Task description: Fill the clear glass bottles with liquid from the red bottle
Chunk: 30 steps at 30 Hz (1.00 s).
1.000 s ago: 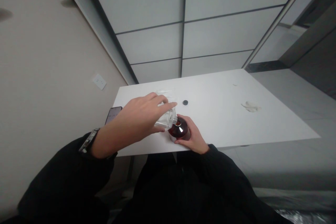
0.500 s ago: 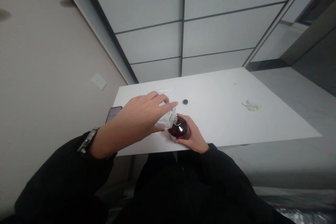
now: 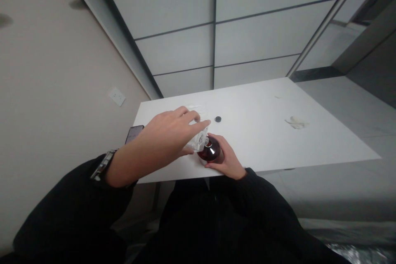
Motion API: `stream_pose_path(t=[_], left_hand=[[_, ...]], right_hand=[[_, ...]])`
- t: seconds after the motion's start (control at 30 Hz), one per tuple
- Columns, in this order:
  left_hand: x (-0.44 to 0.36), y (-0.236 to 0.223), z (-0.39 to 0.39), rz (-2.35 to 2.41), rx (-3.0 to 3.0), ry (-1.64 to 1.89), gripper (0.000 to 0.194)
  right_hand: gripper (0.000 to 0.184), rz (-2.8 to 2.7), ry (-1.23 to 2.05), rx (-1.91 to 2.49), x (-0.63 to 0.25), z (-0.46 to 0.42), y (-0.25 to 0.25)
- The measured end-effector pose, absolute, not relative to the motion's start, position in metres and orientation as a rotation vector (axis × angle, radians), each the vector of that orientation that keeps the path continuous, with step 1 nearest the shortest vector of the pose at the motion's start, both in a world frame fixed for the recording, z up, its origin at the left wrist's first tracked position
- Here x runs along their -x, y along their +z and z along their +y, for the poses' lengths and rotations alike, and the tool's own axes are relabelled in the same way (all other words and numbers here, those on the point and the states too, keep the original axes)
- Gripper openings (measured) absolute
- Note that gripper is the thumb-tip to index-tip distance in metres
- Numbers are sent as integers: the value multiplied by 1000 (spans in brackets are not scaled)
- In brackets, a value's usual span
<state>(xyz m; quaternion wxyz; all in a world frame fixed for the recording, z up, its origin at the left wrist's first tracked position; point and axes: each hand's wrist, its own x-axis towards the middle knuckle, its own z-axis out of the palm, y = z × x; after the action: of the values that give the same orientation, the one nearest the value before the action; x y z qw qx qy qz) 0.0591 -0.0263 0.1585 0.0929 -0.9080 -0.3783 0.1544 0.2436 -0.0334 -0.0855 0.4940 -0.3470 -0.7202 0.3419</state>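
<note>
My left hand point(image 3: 163, 132) is shut around a clear square glass bottle point(image 3: 198, 141), which it tips over the table. The neck of that bottle sits at the mouth of a round dark red bottle point(image 3: 210, 152). My right hand point(image 3: 225, 160) cups the red bottle from the near side, close to the table's front edge. The exact contact between the two mouths is hidden by the glass and by my fingers. A clear plastic wrap point(image 3: 198, 111) lies just beyond my left fingers.
On the white table point(image 3: 262, 132) lie a small black round cap point(image 3: 218, 119), a phone point(image 3: 134, 133) by the wall side, and crumpled tissue point(image 3: 297, 122) to the right. A wall socket point(image 3: 116, 96) is on the left wall. A watch point(image 3: 103, 166) circles my left wrist.
The clear bottle has tipped more steeply over the red bottle's mouth. My hands have barely moved, and the view has shifted slightly.
</note>
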Motion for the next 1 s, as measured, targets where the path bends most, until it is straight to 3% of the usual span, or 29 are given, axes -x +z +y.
stream_pose_path(t=[0.2,1.0], left_hand=[[-65,161,-27,-1122,2697,502,67],[-79,168,-28,-977,2637,561,57]], right_hand=[[90,-1737,813,804,-243,-33,-85],[93,-1760,794,796,-243,-31,-84]])
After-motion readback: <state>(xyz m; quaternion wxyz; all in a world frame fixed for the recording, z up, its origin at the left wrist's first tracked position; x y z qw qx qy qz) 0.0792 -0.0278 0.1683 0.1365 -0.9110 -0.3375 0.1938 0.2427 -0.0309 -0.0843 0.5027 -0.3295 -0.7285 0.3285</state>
